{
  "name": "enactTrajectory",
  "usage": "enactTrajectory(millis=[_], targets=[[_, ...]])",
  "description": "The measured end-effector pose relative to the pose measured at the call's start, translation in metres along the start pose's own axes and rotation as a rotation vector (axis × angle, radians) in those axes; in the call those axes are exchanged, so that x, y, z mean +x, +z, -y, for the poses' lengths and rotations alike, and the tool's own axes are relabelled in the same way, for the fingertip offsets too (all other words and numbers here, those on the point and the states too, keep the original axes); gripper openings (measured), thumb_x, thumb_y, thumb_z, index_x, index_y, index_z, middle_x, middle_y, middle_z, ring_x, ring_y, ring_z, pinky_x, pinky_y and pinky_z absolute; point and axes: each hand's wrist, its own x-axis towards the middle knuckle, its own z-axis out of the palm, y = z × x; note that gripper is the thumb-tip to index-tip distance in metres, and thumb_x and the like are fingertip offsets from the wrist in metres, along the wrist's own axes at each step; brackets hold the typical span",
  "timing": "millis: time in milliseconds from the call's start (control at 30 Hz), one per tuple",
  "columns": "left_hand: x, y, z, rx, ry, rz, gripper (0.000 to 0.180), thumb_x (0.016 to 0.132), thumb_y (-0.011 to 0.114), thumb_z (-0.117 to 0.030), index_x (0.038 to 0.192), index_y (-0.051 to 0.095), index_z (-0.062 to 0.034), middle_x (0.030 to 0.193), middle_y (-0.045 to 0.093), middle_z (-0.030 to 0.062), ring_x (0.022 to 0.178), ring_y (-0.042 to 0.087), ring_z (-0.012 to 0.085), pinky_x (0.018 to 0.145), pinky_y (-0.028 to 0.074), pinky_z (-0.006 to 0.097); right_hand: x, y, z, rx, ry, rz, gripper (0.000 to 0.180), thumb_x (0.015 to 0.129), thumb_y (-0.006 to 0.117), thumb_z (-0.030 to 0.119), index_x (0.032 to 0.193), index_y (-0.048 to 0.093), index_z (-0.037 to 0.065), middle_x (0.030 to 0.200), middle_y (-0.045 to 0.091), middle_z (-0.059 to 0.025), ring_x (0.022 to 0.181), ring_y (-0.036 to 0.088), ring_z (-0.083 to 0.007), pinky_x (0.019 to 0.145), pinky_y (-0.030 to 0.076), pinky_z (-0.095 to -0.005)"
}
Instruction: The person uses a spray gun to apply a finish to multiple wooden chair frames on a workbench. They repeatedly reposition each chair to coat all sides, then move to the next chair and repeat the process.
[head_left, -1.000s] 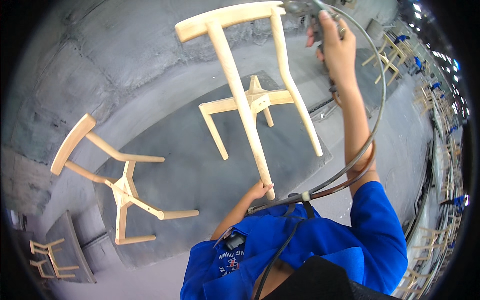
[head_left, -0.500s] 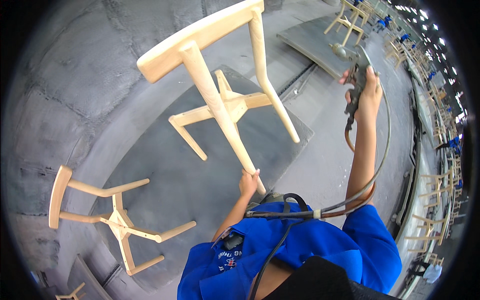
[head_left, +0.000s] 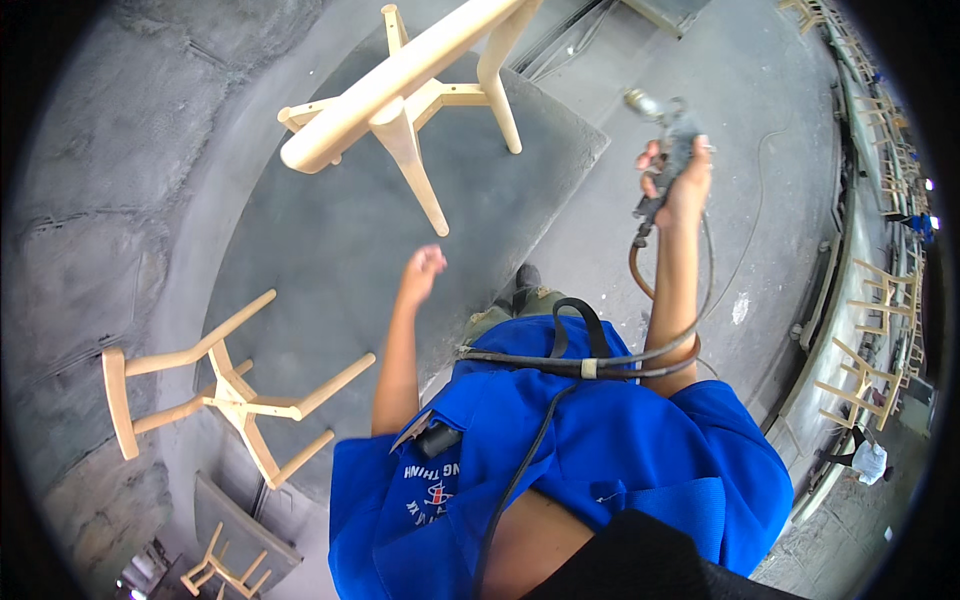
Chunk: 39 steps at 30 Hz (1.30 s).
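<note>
My right hand (head_left: 685,190) grips a dark metal spray gun (head_left: 672,150), held up at the right with its nozzle end toward the far left. A thin hose and a brown hose run from its handle. My left hand (head_left: 425,265) is slightly blurred, fingers curled in, with nothing visible in it. Just beyond it, apart from the fingers, is the lower end of a leg of a pale wooden chair frame (head_left: 410,90). That frame has a curved back rail, crossed seat supports and no seat. A second chair frame (head_left: 240,405) lies at the left.
Under the chairs is a dark grey platform (head_left: 340,240) with a raised edge. A rough grey wall (head_left: 110,180) curves along the left. Another chair frame (head_left: 225,560) is at the lower left. Chair frames (head_left: 865,380) line the right side, where a person (head_left: 865,458) stands.
My left hand has let go of the chair leg and come up off it. The chair now appears higher, its legs toward me foreshortened. My right hand with the spray gun has shifted left.
</note>
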Motion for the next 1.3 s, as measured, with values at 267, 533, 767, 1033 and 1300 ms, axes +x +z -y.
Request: enactTrajectory(millis=[267,533,767,1033,1300], targets=[[-0.257,0.091,0.052,0.06,-0.262,-0.119,0.05,0.106,0.05,-0.049,0.099,0.063,-0.001,0.092,0.062,0.0028,0.089,0.058,0.0146,0.088,0.048,0.03,0.044,-0.089,-0.188,0.015,0.386,-0.302,0.04,0.105,0.047,0.046,0.101,0.055,0.007,0.07,0.062,-0.0084,0.052,0.064,-0.0206,0.036,0.037,-0.0281],[-0.25,0.109,-0.002,-0.118,-0.196,-0.281,0.046,0.105,0.049,-0.05,0.09,0.056,-0.0067,0.08,0.049,-0.002,0.076,0.048,0.0093,0.066,0.041,0.028,0.009,-0.093,-0.198,-0.248,0.356,-0.308,0.041,0.105,0.047,0.046,0.101,0.056,0.007,0.071,0.061,-0.0069,0.05,0.063,-0.0192,0.036,0.038,-0.0284],[-0.232,0.069,-0.047,-0.088,0.035,-0.033,0.041,0.104,0.055,-0.046,0.089,0.057,-0.0081,0.077,0.048,-0.0059,0.073,0.047,0.0052,0.062,0.04,0.025,-0.042,-0.019,-0.146,0.16,0.29,-0.098,0.049,0.106,0.041,0.049,0.102,0.054,0.001,0.076,0.063,-0.0127,0.058,0.064,-0.023,0.036,0.039,-0.0274],[-0.276,0.037,-0.032,-0.099,-0.01,-0.074,0.031,0.104,0.059,-0.032,0.086,0.057,-0.0068,0.073,0.051,-0.0049,0.068,0.045,0.0036,0.06,0.036,0.024,-0.105,-0.01,-0.19,0.205,0.387,0.055,0.051,0.105,0.041,0.054,0.105,0.056,0.005,0.078,0.063,-0.0114,0.062,0.064,-0.0214,0.037,0.039,-0.0264],[-0.313,0.018,-0.006,-0.164,-0.033,-0.245,0.033,0.105,0.058,-0.032,0.085,0.056,-0.0062,0.071,0.048,-0.006,0.068,0.044,0.0049,0.06,0.037,0.024,-0.161,-0.014,-0.292,-0.148,0.602,-0.175,0.041,0.105,0.048,0.045,0.096,0.055,0.005,0.069,0.063,-0.011,0.051,0.063,-0.0221,0.035,0.036,-0.0293]])
